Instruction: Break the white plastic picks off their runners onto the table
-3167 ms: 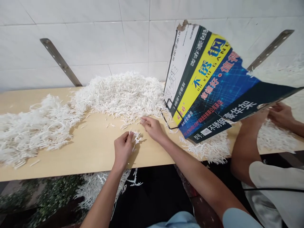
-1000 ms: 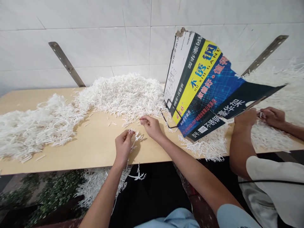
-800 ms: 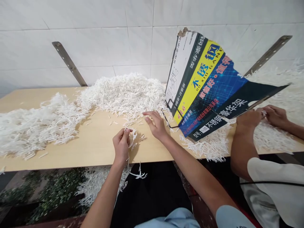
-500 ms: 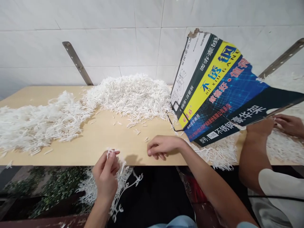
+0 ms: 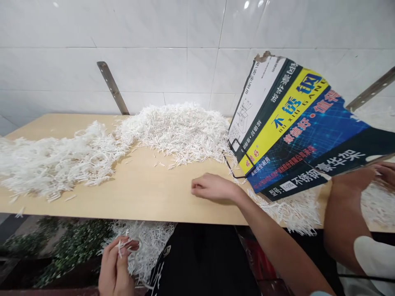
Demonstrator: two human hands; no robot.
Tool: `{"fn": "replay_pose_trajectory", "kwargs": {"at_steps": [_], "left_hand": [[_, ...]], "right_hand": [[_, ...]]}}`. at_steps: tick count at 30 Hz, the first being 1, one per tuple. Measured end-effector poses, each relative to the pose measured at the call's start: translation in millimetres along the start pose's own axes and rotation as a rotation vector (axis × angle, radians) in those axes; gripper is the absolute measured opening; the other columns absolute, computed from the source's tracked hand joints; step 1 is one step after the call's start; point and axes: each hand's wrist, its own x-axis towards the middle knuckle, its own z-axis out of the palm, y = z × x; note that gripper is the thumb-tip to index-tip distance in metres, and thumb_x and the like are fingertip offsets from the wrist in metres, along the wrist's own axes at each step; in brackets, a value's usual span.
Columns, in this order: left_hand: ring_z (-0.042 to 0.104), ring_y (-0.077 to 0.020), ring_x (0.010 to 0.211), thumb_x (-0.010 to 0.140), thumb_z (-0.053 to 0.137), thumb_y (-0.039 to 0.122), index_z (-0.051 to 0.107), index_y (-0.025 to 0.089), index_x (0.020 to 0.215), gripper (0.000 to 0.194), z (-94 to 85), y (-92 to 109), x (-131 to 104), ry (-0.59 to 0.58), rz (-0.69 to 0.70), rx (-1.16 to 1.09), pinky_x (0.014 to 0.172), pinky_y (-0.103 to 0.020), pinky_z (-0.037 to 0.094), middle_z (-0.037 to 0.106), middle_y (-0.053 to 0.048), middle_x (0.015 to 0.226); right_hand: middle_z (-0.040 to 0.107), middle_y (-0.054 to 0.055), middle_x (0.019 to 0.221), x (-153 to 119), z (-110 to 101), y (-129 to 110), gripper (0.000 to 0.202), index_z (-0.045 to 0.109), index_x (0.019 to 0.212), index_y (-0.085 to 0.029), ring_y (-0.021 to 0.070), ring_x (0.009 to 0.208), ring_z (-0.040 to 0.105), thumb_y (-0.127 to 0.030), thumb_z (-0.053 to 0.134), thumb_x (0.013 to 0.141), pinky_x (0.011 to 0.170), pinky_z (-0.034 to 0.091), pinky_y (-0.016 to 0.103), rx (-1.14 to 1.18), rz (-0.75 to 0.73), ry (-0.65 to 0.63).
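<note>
Low at the front, below the table edge, my left hand [image 5: 117, 263] pinches a small branching white plastic strand [image 5: 121, 247] between thumb and fingers. Just behind it hangs or lies a tangled bunch of white strands [image 5: 148, 246] beside my lap. Over the table's middle, my right hand [image 5: 212, 187] is closed with its fingers curled under; whatever they hold, if anything, is hidden. A tall heap of short white plastic pieces [image 5: 188, 131] lies behind my right hand. Longer, tangled strands form another heap [image 5: 68, 160] at the left.
A printed cardboard sheet [image 5: 296, 131] stands tilted on the wooden table [image 5: 148, 193], with a black wire frame [image 5: 237, 166] at its lower left corner. More white pieces [image 5: 293, 209] lie beneath it. At the right is another person's arm [image 5: 345, 218]. A tiled wall is behind.
My left hand has moved down and left, off the table edge, with a white strand in its fingers. My right hand stays over the table, its fingers curled tighter. The view has shifted slightly.
</note>
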Motion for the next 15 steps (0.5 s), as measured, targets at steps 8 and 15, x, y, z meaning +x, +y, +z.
{"fn": "replay_pose_trajectory", "kwargs": {"at_steps": [8, 15], "left_hand": [[0.066, -0.0236, 0.089, 0.093, 0.061, 0.057, 0.071, 0.018, 0.099, 0.041, 15.2, 0.3, 3.0, -0.042, -0.197, -0.157, 0.082, -0.035, 0.055, 0.07, -0.007, 0.1], [0.065, -0.0305, 0.093, 0.092, 0.062, 0.05, 0.072, 0.025, 0.077, 0.031, 9.3, 50.3, -5.4, 0.007, -0.036, -0.266, 0.088, -0.044, 0.052, 0.07, -0.007, 0.089]], "right_hand": [[0.053, 0.011, 0.155, 20.9, -17.7, 29.4, 0.035, 0.07, 0.128, -0.024, 0.0344, 0.148, 0.039, -0.033, 0.05, 0.101, 0.121, 0.023, 0.055, -0.194, -0.077, 0.268], [0.073, 0.009, 0.101, 9.6, 32.8, -11.3, 0.035, 0.067, 0.11, -0.021, 0.0205, 0.081, 0.072, -0.03, 0.033, 0.108, 0.092, 0.056, 0.044, 0.492, -0.141, 0.602]]}}
